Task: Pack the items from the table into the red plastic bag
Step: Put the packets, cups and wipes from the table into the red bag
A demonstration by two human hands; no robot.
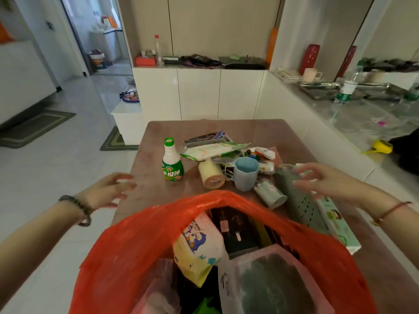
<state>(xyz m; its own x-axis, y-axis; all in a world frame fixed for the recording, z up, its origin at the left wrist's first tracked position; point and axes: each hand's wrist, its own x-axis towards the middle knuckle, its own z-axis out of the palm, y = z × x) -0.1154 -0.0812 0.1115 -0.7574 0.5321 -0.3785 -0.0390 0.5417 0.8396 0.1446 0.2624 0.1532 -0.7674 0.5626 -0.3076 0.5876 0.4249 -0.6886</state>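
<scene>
Head view. The red plastic bag (pixel 136 245) stands at the near edge of the brown bench (pixel 260 132) with its mouth spread wide toward the camera, probably so that items can be dropped straight in. It already holds a yellow-and-white packet of wipes (pixel 197 241), a pink translucent pouch with dark contents (pixel 272 279) and some dark boxes, and looks well filled. Unpacked items cluster just beyond the bag's rim: an upright green-and-white squeeze bottle (pixel 172 163), a beige roll of tape (pixel 211 174) lying on its side, a light blue faceted plastic cup (pixel 246 175), a flat green-and-white packet (pixel 213 150) and, to the right, a grey-green perforated piece (pixel 299 200) beside a long white-and-green carton (pixel 337 223). The left hand (pixel 108 191) hovers over the bench's left edge, palm down, fingers spread and loosely bent, holding nothing. The right hand (pixel 322 180) reaches inward over the grey-green piece, fingers likewise spread and empty; whether it touches that piece cannot be told. The pose suggests a reach for the next item, with the task judged roughly half done.
</scene>
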